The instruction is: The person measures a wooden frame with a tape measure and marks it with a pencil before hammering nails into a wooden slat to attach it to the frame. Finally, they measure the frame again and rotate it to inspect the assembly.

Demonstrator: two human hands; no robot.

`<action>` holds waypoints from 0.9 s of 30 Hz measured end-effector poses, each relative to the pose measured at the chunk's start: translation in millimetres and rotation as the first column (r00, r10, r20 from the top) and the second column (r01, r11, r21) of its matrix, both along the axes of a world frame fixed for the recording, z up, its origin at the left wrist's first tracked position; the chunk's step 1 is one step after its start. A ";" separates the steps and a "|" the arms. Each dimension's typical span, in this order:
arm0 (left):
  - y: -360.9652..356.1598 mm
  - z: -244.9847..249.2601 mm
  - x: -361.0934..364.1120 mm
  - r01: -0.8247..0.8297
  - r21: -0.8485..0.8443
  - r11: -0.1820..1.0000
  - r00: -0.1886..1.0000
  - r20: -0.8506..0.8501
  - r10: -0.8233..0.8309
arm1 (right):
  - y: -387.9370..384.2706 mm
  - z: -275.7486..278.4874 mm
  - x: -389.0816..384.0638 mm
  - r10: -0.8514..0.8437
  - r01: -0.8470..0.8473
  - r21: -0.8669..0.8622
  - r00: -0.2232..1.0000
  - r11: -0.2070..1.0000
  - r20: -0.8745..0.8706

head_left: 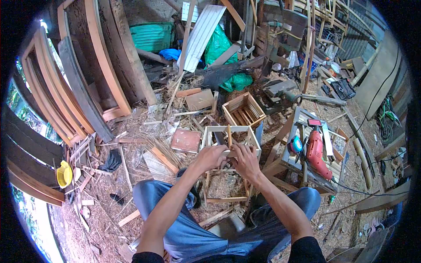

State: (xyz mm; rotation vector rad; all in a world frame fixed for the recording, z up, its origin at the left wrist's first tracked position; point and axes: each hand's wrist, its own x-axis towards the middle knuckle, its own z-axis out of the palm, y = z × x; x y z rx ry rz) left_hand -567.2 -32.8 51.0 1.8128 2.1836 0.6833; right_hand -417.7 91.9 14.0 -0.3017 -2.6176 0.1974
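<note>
Between my knees stands a small open wooden frame (226, 200) of thin pale strips. Both hands meet at its near upper rail. My left hand (210, 158) is closed with curled fingers on that rail. Beside it, my right hand (246, 163) is closed around the lower end of a narrow wooden strip (229, 135), which points away from me over the frame. The fingertips partly cover each other and the joint beneath them. Just beyond the frame sits a slatted wooden box (244, 110).
On a wooden stand (294, 127) at right lie a red power drill (316, 151) and a blue round tape or disc (296, 144); a cord runs right. A reddish board (185, 140), scraps and shavings litter the ground. Curved wooden frames (103, 57) lean at left, near a yellow bowl (64, 174).
</note>
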 end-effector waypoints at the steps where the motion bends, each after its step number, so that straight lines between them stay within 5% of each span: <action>1: -0.8 3.3 -2.3 -0.002 -0.002 1.000 1.000 0.000 0.002 | 0.6 -0.6 -0.2 0.000 0.001 -0.036 1.000 0.999 0.007; 5: -12.6 2.5 -27.1 0.031 0.139 0.990 0.992 -0.127 -0.013 | 4.1 11.2 2.2 0.065 -0.071 -0.210 0.997 0.975 -0.033; 7: -15.1 -1.4 -29.7 -0.233 0.211 0.949 0.956 -0.128 0.263 | 7.8 15.8 2.6 0.085 -0.107 -0.289 0.992 0.951 -0.089; 8: -15.5 -2.9 -31.1 -0.233 0.213 0.949 0.956 -0.127 0.264 | 9.7 18.5 3.7 0.086 -0.115 -0.314 0.991 0.942 -0.106; 11: -16.9 -16.9 -41.6 -0.261 0.068 0.963 0.949 0.200 0.243 | 16.7 20.7 5.2 0.102 -0.133 -0.336 0.989 0.933 -0.109; 14: -11.8 -33.7 -46.4 -0.261 0.216 0.941 0.964 0.114 0.241 | 20.7 13.5 4.6 0.022 -0.053 -0.185 0.986 0.981 -0.166; 18: -8.7 -25.3 -33.0 -0.339 0.222 0.914 0.931 0.217 0.292 | 22.1 9.7 2.8 -0.058 0.029 -0.277 0.994 0.961 -0.097; 21: -8.6 -19.3 -25.2 -0.459 0.009 0.888 0.872 0.196 0.449 | 24.7 13.0 1.0 -0.144 0.130 -0.133 0.984 0.983 -0.101; 23: -3.2 -32.1 -33.5 -0.509 0.119 0.853 0.837 0.298 0.458 | 34.6 9.3 -2.1 -0.430 0.430 -0.017 0.902 0.903 -0.050; 25: 0.5 -47.0 -41.3 -0.531 0.180 0.828 0.832 0.296 0.469 | 47.1 4.7 6.2 -0.455 0.449 -0.073 0.884 0.890 -0.104; 27: -0.9 -49.5 -40.9 -0.550 0.235 0.802 0.826 0.298 0.479 | 61.1 -16.4 7.8 -0.427 0.321 -0.556 0.902 0.766 -0.067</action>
